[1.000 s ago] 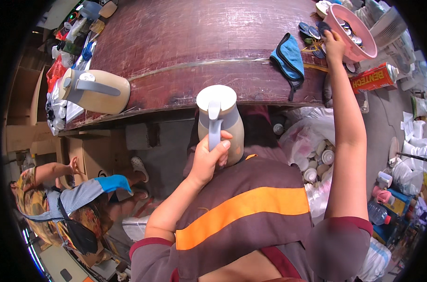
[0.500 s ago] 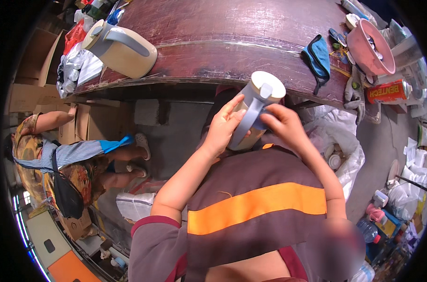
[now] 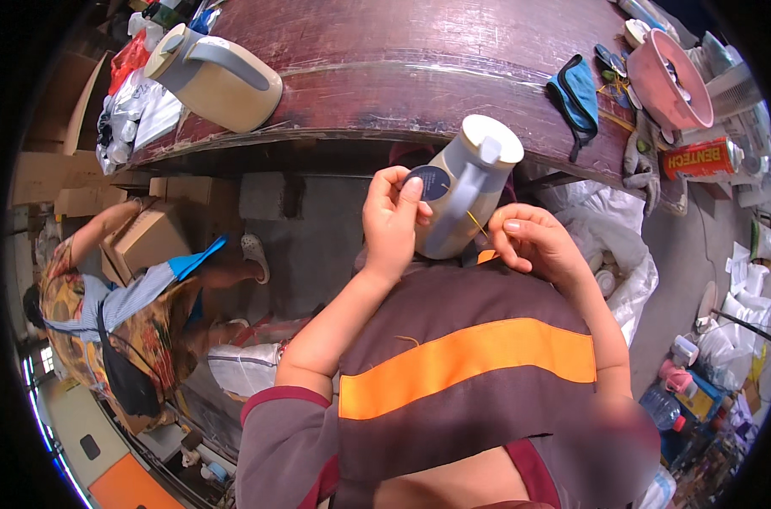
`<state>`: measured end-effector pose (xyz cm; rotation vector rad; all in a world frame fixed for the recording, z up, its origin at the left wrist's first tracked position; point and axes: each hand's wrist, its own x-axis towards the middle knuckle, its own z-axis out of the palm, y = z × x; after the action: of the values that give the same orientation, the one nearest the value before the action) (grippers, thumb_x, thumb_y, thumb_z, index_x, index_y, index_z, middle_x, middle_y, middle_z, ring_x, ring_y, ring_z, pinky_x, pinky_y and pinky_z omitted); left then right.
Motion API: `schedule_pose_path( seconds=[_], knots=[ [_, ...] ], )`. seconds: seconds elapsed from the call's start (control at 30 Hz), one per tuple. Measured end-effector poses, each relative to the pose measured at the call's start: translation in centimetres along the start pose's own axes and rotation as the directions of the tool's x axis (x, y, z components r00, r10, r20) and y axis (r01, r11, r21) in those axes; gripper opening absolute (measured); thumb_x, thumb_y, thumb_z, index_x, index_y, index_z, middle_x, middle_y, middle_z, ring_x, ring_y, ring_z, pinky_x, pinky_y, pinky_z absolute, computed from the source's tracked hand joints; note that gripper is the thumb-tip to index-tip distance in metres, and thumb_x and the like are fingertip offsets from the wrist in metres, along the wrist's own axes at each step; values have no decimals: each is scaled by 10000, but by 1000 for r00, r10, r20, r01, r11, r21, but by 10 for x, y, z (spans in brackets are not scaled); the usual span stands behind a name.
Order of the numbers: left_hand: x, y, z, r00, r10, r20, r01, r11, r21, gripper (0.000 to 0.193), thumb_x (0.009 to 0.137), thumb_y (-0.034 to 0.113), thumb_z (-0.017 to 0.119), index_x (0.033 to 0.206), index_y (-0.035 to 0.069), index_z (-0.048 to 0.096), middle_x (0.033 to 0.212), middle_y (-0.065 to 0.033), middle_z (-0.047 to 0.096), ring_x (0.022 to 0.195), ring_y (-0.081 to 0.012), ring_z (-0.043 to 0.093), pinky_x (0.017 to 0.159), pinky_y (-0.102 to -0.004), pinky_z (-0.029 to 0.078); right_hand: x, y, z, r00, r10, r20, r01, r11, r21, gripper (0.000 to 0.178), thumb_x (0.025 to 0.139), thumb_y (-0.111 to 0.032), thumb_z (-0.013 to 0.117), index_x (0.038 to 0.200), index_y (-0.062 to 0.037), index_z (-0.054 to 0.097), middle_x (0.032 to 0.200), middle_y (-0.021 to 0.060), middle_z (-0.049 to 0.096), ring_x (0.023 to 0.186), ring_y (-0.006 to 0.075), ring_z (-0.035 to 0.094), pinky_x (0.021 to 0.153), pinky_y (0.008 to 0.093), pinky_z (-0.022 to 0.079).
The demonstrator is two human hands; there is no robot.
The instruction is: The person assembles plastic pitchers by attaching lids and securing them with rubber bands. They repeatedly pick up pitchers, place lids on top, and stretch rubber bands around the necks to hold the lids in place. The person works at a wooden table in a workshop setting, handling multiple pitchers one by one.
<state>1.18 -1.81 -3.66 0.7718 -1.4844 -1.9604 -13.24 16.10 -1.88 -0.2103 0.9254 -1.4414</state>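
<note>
A beige and grey jug (image 3: pixel 443 246) with a white lid and a grey handle leans in front of my body, just below the table edge. My left hand (image 3: pixel 392 225) is closed at its left side, thumb pressed on a round dark blue tag (image 3: pixel 429 180). A thin yellow string (image 3: pixel 475 221) runs past the handle toward my right hand (image 3: pixel 538 242), whose fingers are pinched on its end. Whether the left fingers also bear on the jug is partly hidden. A matching jug (image 3: pixel 241 89) stands on the table at the left.
The dark red table (image 3: pixel 385 102) spans the far side. On its right are a blue cloth pouch (image 3: pixel 575 97), a pink basin (image 3: pixel 657 81) and a red can (image 3: pixel 699 161). Plastic bags (image 3: pixel 631 271) lie on the right floor. At left, a person (image 3: pixel 105 314) bends over cardboard boxes (image 3: pixel 152 242).
My right hand has drawn back from the handle, down and right, with the yellow string. The blue tag now shows under my left thumb. The other person has reached further over a box.
</note>
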Motion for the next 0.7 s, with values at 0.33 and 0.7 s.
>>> schedule_pose_path(
  seconds=[0.33, 0.7],
  knots=[
    [-15, 14, 1, 747, 406, 527, -635, 671, 383, 269, 788, -38, 591, 1044, 40, 616, 979, -105, 618, 929, -256, 610, 816, -334, 482, 12, 12, 21, 972, -226, -65, 186, 909, -374, 421, 853, -115, 678, 1262, -87, 584, 1001, 39, 663, 727, 108, 629, 581, 215, 466],
    [-6, -12, -5, 917, -227, 329, 131, 948, 290, 235, 847, 196, 706, 973, 16, 625, 860, 20, 613, 795, -52, 539, 719, -226, 450, 7, -19, -9, 421, -876, 235, 74, -225, -972, 183, 699, -84, 764, 735, -75, 585, 756, 62, 592, 771, 277, 556, 696, 387, 423]
  ],
)
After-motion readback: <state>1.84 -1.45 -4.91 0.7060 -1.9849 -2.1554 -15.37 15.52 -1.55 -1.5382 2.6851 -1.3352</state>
